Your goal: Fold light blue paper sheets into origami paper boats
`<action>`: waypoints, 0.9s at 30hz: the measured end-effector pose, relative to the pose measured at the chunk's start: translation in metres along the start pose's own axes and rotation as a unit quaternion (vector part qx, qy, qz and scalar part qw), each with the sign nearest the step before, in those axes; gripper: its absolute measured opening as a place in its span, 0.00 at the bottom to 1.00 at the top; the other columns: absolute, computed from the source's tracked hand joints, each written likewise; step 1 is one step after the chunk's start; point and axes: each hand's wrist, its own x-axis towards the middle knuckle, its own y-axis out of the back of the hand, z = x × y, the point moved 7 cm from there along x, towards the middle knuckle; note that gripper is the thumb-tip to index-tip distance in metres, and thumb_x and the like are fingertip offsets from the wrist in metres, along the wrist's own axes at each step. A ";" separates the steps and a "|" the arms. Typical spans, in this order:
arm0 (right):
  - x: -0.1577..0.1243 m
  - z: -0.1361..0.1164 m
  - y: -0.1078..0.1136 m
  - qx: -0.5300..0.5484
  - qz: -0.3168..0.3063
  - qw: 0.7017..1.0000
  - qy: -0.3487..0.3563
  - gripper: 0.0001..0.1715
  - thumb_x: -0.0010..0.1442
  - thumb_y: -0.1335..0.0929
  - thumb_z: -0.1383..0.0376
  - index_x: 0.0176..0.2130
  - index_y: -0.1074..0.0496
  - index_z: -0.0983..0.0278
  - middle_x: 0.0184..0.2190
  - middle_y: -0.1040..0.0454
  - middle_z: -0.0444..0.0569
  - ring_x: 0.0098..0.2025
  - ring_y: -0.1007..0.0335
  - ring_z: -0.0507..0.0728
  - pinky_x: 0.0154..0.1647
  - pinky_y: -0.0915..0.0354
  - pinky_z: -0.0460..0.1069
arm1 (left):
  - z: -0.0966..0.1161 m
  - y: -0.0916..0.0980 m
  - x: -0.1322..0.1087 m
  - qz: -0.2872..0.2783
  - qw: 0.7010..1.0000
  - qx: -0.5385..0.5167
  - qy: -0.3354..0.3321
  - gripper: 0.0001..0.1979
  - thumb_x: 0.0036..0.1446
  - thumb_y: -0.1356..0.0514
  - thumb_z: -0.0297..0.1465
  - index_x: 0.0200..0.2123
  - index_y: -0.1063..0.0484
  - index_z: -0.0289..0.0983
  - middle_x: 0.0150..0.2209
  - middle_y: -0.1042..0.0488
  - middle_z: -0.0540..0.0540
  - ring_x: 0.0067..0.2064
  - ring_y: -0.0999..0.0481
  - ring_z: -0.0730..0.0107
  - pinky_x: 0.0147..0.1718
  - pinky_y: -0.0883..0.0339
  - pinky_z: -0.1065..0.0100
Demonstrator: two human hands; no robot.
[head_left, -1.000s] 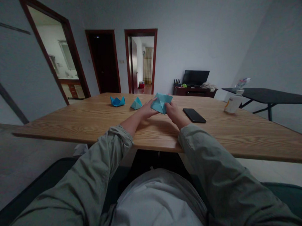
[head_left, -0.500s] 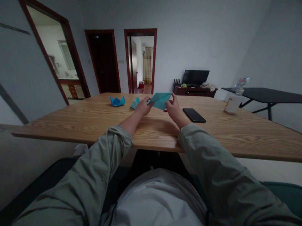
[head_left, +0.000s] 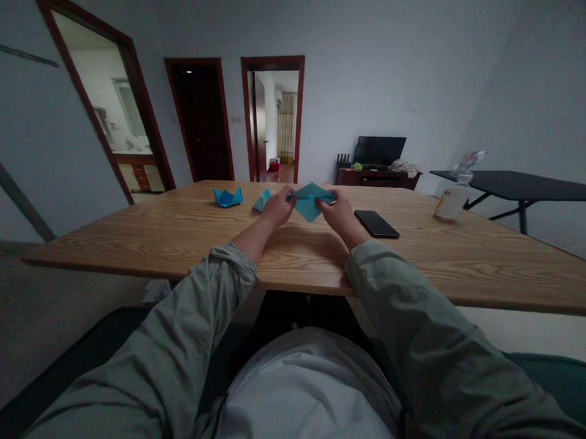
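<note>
Wood table (head_left: 175,243) under me, forearms (head_left: 251,238) reaching forward, left hand (head_left: 278,207) and right hand (head_left: 339,217) both pinched closed on opposite corners of a folded blue paper sheet (head_left: 309,202) between them. Small folded piece (head_left: 261,200) sits just beside the left hand, paper boat (head_left: 227,197) past it, black phone (head_left: 377,224) off to the right.

The person wore a creased grey-green jacket (head_left: 428,342), its cuffs (head_left: 237,259) rolled behind the left hand (head_left: 278,209) and right hand (head_left: 339,216), over a pale grey shirt (head_left: 309,395).
</note>
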 end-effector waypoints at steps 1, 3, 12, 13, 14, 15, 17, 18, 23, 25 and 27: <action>0.001 0.001 0.000 -0.005 0.006 1.000 -0.002 0.21 0.54 0.31 0.53 0.42 0.28 0.65 0.34 0.25 0.50 0.33 0.31 0.58 0.39 0.35 0.52 | 0.000 0.001 0.000 0.002 1.000 0.002 0.000 0.04 0.63 0.44 0.34 0.39 0.32 0.41 0.36 0.23 0.45 0.39 0.23 0.60 0.39 0.35 0.65; 0.002 0.004 0.000 -0.014 0.017 1.000 -0.008 0.20 0.55 0.33 0.53 0.41 0.29 0.64 0.34 0.25 0.51 0.34 0.32 0.58 0.40 0.36 0.53 | 0.001 0.002 0.000 0.002 1.000 0.006 0.004 0.04 0.64 0.44 0.34 0.40 0.32 0.41 0.36 0.23 0.45 0.38 0.22 0.60 0.38 0.34 0.65; 0.001 0.011 -0.003 0.008 0.018 1.000 -0.023 0.30 0.48 0.32 0.62 0.51 0.32 0.65 0.33 0.26 0.48 0.32 0.32 0.58 0.37 0.35 0.51 | 0.005 0.006 -0.002 0.015 0.999 0.039 0.027 0.08 0.54 0.40 0.26 0.38 0.32 0.42 0.39 0.22 0.47 0.40 0.23 0.63 0.40 0.33 0.65; 0.000 0.010 -0.004 0.011 0.013 1.000 -0.024 0.33 0.47 0.32 0.63 0.54 0.33 0.65 0.33 0.26 0.48 0.32 0.32 0.58 0.37 0.35 0.52 | 0.006 0.007 -0.002 0.021 0.999 0.037 0.029 0.08 0.55 0.40 0.26 0.38 0.32 0.42 0.39 0.22 0.47 0.39 0.23 0.63 0.40 0.33 0.65; -0.001 0.008 -0.005 0.010 0.004 1.000 -0.022 0.34 0.47 0.33 0.63 0.55 0.33 0.65 0.33 0.25 0.49 0.32 0.32 0.58 0.38 0.35 0.52 | 0.006 0.008 -0.002 0.028 0.999 0.035 0.030 0.07 0.55 0.41 0.26 0.38 0.31 0.41 0.39 0.22 0.47 0.39 0.23 0.63 0.41 0.33 0.65; -0.002 0.004 -0.006 0.005 -0.007 1.000 -0.017 0.33 0.48 0.33 0.63 0.54 0.31 0.65 0.34 0.25 0.49 0.33 0.31 0.58 0.39 0.34 0.52 | 0.006 0.009 -0.002 0.035 0.998 0.032 0.029 0.06 0.56 0.41 0.26 0.38 0.31 0.41 0.38 0.22 0.46 0.40 0.23 0.63 0.41 0.33 0.65; -0.005 -0.004 -0.008 -0.010 -0.030 1.000 -0.002 0.25 0.51 0.35 0.63 0.48 0.26 0.65 0.34 0.24 0.51 0.33 0.31 0.59 0.40 0.34 0.53 | 0.007 0.010 -0.002 0.043 0.998 0.020 0.028 0.05 0.57 0.42 0.27 0.37 0.30 0.41 0.37 0.22 0.46 0.41 0.23 0.62 0.41 0.33 0.65; -0.006 -0.008 -0.009 -0.016 -0.039 0.999 0.007 0.21 0.52 0.36 0.63 0.45 0.25 0.65 0.34 0.23 0.51 0.33 0.31 0.59 0.41 0.34 0.54 | 0.007 0.009 -0.002 0.044 0.999 0.009 0.027 0.04 0.57 0.41 0.27 0.37 0.30 0.40 0.36 0.23 0.45 0.41 0.23 0.62 0.41 0.33 0.65; -0.009 -0.016 -0.013 -0.013 -0.060 0.998 0.027 0.17 0.57 0.40 0.63 0.37 0.24 0.63 0.34 0.22 0.52 0.35 0.29 0.61 0.44 0.33 0.56 | 0.004 -0.002 0.000 0.030 0.991 -0.126 0.036 0.06 0.57 0.38 0.33 0.38 0.29 0.37 0.38 0.22 0.44 0.41 0.23 0.65 0.40 0.31 0.66; -0.010 -0.016 -0.018 0.007 -0.081 0.996 0.030 0.17 0.59 0.40 0.62 0.36 0.24 0.63 0.35 0.22 0.51 0.37 0.28 0.62 0.45 0.33 0.56 | 0.004 -0.010 0.001 0.004 0.979 -0.200 0.041 0.09 0.57 0.37 0.35 0.39 0.27 0.36 0.39 0.22 0.43 0.41 0.23 0.65 0.41 0.30 0.66; -0.012 -0.018 -0.023 0.039 -0.104 0.993 0.039 0.16 0.59 0.39 0.60 0.36 0.24 0.63 0.36 0.22 0.50 0.40 0.28 0.62 0.46 0.32 0.57 | 0.005 -0.018 0.001 -0.030 0.963 -0.266 0.042 0.12 0.56 0.37 0.36 0.41 0.26 0.35 0.40 0.21 0.42 0.43 0.22 0.64 0.43 0.30 0.65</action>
